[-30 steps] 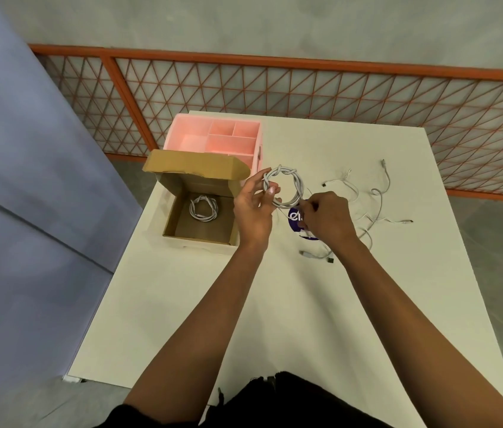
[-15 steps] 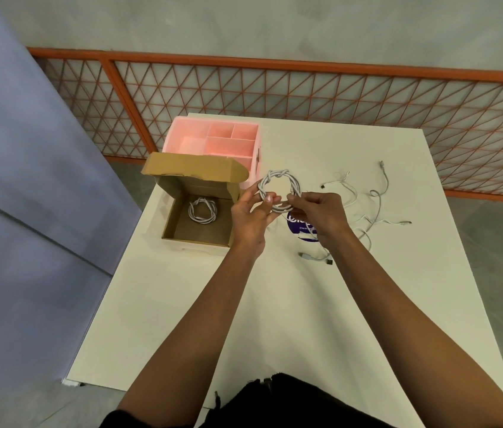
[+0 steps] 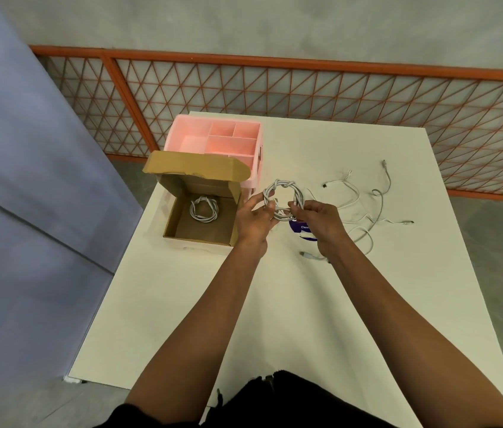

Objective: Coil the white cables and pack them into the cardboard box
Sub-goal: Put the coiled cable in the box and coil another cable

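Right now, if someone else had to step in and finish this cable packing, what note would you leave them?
Hands: left hand and right hand both pinch one coiled cable, held above the table, just right of the open cardboard box.
Done: one packed coil lies in the box; the held one looks wound.
Left: put the held coil in the box, then coil and pack the loose cables lying on the table to the right.
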Available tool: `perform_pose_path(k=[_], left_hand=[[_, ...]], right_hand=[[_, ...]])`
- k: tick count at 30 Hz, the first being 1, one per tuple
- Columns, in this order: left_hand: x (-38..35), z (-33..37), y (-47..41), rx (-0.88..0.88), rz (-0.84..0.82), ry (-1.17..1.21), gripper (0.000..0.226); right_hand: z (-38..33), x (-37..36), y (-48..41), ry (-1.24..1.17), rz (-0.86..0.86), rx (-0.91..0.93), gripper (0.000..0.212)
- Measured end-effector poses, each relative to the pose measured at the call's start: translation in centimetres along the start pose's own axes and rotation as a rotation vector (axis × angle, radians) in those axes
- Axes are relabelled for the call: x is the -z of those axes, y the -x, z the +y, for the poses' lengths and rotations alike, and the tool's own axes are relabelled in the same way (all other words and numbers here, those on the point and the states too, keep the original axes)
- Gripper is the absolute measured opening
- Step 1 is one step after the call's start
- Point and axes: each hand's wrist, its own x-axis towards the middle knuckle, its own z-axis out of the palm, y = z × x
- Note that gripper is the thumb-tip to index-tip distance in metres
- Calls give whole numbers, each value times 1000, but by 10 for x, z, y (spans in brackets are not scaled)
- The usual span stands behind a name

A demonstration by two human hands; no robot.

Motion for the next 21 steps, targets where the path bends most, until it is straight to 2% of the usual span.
perform_pose_path(k=[1, 5, 10, 21], left_hand=[[1, 0, 1, -4, 4, -8, 26], [6, 1, 4, -20, -40, -28, 26], [12, 0, 5, -32, -116, -140, 21], [35, -9, 4, -84, -356, -66, 17]], right_hand=[[1, 0, -1, -4, 3, -8, 6], [9, 3, -7, 24, -32, -22, 19], [13, 4, -7, 116, -127, -119, 17], [12, 15, -19, 141, -353, -256, 23]])
